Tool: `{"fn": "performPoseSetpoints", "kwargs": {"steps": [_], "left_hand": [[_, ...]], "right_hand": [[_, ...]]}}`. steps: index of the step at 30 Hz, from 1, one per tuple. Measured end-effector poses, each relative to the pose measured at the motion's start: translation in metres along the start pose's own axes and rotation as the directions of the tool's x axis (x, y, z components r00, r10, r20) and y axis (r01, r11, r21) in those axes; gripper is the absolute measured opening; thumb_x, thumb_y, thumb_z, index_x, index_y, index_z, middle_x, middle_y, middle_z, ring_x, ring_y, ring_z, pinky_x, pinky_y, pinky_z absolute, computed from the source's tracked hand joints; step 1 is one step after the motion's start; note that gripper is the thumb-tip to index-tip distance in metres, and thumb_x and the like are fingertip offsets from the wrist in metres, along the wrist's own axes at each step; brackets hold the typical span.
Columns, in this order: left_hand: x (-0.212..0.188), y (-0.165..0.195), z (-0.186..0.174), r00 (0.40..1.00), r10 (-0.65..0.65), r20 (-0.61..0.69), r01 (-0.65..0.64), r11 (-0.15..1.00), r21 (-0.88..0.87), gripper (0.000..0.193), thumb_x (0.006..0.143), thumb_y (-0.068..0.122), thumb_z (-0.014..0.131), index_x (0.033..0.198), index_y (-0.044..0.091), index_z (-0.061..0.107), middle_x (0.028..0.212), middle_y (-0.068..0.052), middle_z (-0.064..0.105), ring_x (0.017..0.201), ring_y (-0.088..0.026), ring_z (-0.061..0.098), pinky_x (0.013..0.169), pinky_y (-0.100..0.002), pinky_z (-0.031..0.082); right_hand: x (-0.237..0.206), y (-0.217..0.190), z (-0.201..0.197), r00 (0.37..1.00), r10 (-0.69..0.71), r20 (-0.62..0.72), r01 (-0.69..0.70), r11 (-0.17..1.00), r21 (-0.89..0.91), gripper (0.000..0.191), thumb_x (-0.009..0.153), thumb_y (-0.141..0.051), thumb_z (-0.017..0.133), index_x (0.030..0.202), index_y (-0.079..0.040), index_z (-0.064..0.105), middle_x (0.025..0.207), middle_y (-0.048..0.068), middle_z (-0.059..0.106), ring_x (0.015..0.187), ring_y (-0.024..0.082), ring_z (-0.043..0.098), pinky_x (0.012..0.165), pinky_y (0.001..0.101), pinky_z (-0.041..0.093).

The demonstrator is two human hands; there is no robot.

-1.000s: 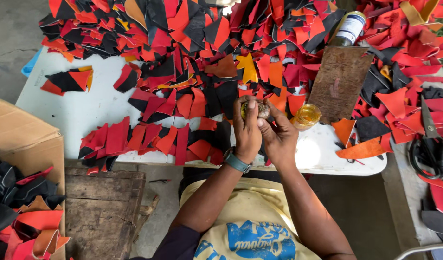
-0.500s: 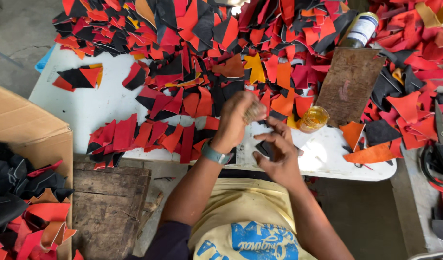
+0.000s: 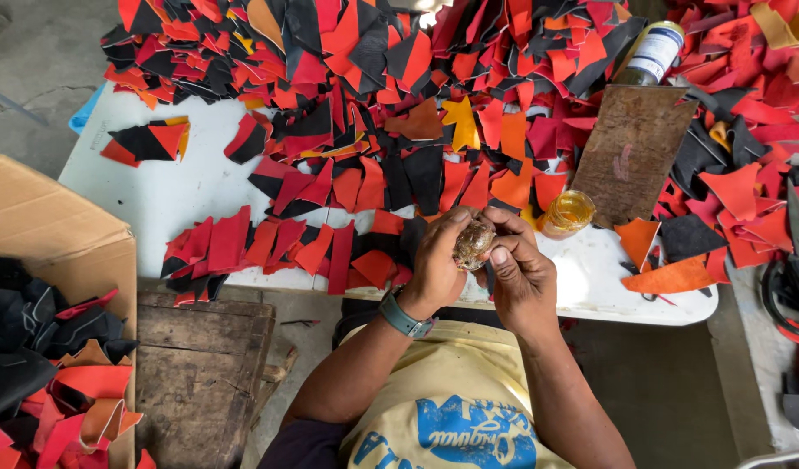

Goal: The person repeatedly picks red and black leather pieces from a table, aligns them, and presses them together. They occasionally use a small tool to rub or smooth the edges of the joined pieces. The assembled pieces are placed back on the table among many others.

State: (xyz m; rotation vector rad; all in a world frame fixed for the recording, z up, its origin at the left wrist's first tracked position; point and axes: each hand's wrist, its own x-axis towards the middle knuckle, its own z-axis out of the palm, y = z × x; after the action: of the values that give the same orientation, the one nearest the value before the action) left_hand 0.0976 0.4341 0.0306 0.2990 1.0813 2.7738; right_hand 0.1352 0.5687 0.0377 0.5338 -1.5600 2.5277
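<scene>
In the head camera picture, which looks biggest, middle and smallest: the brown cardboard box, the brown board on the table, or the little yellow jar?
1. Cardboard box: looks biggest, though it is cut off by the edge and sits nearer the camera, which enlarges it.
2. Brown board.
3. Yellow jar: clearly smallest.

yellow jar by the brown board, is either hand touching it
No, the yellow jar stands alone on the white table; both the left hand and right hand hold a small brownish lump.
</scene>
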Motion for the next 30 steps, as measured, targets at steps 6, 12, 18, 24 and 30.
{"fn": "performPoseSetpoints", "kwargs": {"steps": [6,12,18,24,30], "left_hand": [[-0.006,0.014,0.000,0.988,0.039,0.150,-0.069,0.977,0.200,0.032,0.109,0.028,0.050,0.108,0.000,0.065,0.096,-0.006,0.067,0.083,-0.013,0.065,0.072,-0.029,0.054],[-0.001,0.019,0.010,0.964,0.234,0.124,-0.250,0.959,0.135,0.034,0.111,0.025,0.042,0.110,0.000,0.064,0.097,-0.007,0.067,0.088,-0.014,0.066,0.073,-0.027,0.052],[0.009,0.005,0.026,0.881,0.464,-0.096,-0.432,0.870,0.238,0.036,0.114,0.025,0.038,0.110,0.000,0.063,0.106,-0.007,0.066,0.093,-0.014,0.064,0.083,-0.029,0.052],[0.020,0.006,0.034,0.917,0.333,-0.220,-0.325,0.943,0.073,0.042,0.114,0.031,0.036,0.107,0.001,0.063,0.098,-0.006,0.067,0.088,-0.015,0.064,0.083,-0.029,0.052],[0.038,0.028,0.017,0.931,0.347,-0.116,-0.287,0.890,0.356,0.036,0.110,0.031,0.044,0.102,0.001,0.063,0.088,-0.007,0.068,0.080,-0.016,0.066,0.075,-0.031,0.053]], "right_hand": [[0.021,-0.018,0.016,0.955,0.273,-0.119,-0.196,0.877,0.439,0.020,0.106,-0.020,0.064,0.113,-0.003,0.072,0.131,0.012,0.046,0.094,0.019,0.052,0.065,0.0313,0.046],[0.032,-0.026,0.021,0.977,0.150,0.153,-0.209,0.821,0.531,0.041,0.103,-0.030,0.067,0.132,0.000,0.067,0.170,0.008,0.036,0.145,0.019,0.048,0.104,0.0310,0.046],[0.027,-0.008,0.029,0.983,-0.121,0.137,0.134,0.987,-0.088,0.050,0.102,-0.017,0.072,0.149,-0.006,0.057,0.173,0.016,0.034,0.159,0.029,0.037,0.131,0.0428,0.033],[0.033,-0.007,0.039,0.941,-0.338,0.019,0.288,0.769,-0.570,0.042,0.101,-0.017,0.072,0.139,-0.002,0.063,0.161,0.024,0.046,0.150,0.036,0.050,0.124,0.0454,0.041],[0.039,-0.052,0.036,0.834,-0.315,0.453,0.473,-0.015,-0.881,0.037,0.082,-0.006,0.074,0.117,0.002,0.071,0.148,0.028,0.052,0.137,0.054,0.047,0.111,0.0530,0.046]]}}
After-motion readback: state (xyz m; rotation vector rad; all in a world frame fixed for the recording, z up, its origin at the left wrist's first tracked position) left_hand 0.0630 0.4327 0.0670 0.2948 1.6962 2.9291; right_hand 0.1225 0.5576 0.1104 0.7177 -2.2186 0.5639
